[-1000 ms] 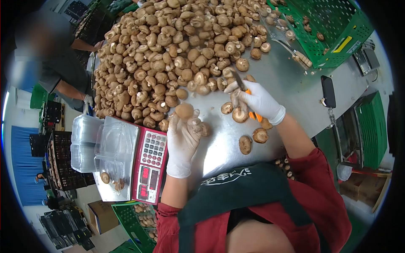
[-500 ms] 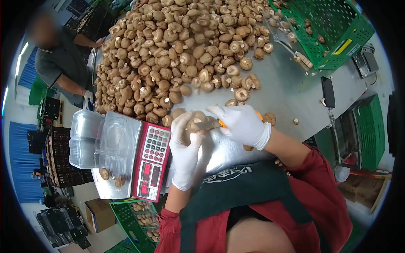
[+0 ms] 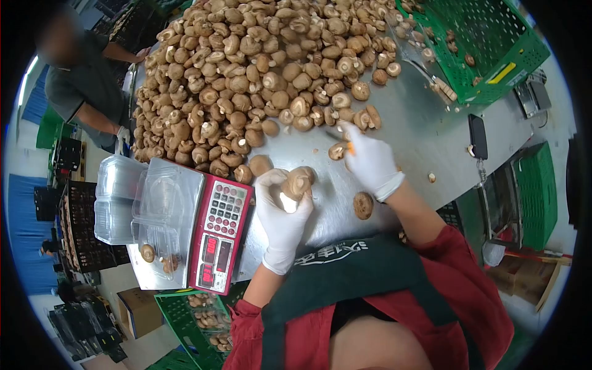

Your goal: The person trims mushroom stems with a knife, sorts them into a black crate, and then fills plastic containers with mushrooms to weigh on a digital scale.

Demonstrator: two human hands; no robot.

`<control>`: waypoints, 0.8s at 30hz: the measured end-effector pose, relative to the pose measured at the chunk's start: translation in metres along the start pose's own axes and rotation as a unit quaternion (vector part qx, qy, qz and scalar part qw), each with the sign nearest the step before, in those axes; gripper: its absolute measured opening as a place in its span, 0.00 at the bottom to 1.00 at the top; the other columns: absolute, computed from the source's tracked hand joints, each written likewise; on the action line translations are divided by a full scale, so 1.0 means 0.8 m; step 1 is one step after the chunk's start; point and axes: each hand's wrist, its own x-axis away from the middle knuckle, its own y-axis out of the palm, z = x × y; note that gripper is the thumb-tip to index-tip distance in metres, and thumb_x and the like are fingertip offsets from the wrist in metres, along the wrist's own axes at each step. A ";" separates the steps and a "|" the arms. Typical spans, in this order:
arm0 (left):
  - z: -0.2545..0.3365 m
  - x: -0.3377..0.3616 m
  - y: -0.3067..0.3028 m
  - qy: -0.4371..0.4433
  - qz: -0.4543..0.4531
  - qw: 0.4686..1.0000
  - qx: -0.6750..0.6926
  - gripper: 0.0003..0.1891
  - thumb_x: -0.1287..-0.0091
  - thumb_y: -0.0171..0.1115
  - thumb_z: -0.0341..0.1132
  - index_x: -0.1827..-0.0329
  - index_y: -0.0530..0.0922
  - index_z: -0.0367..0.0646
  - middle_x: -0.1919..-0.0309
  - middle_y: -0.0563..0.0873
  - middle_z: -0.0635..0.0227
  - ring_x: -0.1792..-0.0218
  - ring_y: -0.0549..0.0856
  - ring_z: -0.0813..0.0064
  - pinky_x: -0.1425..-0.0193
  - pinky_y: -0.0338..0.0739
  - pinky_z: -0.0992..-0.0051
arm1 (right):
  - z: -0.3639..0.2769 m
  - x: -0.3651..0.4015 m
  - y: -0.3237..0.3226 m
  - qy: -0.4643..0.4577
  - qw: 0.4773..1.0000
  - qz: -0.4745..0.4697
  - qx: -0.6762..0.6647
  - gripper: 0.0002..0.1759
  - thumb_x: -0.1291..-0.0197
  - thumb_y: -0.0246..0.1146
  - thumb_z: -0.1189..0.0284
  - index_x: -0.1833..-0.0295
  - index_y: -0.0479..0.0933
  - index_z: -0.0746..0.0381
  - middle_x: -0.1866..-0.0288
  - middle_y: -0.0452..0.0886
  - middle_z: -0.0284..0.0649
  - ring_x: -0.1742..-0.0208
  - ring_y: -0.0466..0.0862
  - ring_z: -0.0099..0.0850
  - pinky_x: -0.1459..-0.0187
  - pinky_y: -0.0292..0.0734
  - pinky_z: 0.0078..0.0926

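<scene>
My gloved left hand [image 3: 282, 216] is closed around a brown shiitake mushroom [image 3: 298, 182], with a bright white patch, perhaps the cut stem, showing below the cap. Farther forward and to the right, my gloved right hand [image 3: 373, 161] grips a knife [image 3: 350, 148]; a bit of its orange handle shows, and the blade is mostly hidden or blurred. Just beside the knife lies a loose shiitake [image 3: 337, 150] on the metal table. A dark-capped mushroom [image 3: 363, 205] rests between my right forearm and the apron. The large mushroom heap [image 3: 246, 80] spreads beyond both hands.
A red scale [image 3: 217, 237] stands at my left, with a clear plastic tray [image 3: 161, 231] holding a few mushrooms, and stacked trays [image 3: 114, 200] beside it. A green crate [image 3: 493, 61] and a phone [image 3: 478, 135] are at the right. A co-worker [image 3: 86, 86] stands across the table.
My right hand and the knife have moved away from the left hand, forward toward the heap. My left hand still holds the mushroom, now turned to show the white patch.
</scene>
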 end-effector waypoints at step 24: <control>-0.014 0.006 -0.063 -0.261 -0.084 0.893 0.357 0.34 0.35 0.69 0.32 0.28 0.65 0.33 0.40 0.79 0.63 0.45 0.80 0.75 0.41 0.74 0.75 | -0.082 -0.013 -0.026 -0.258 0.958 -0.126 0.002 0.32 0.45 0.65 0.71 0.32 0.71 0.54 0.75 0.83 0.42 0.75 0.85 0.40 0.73 0.79 0.37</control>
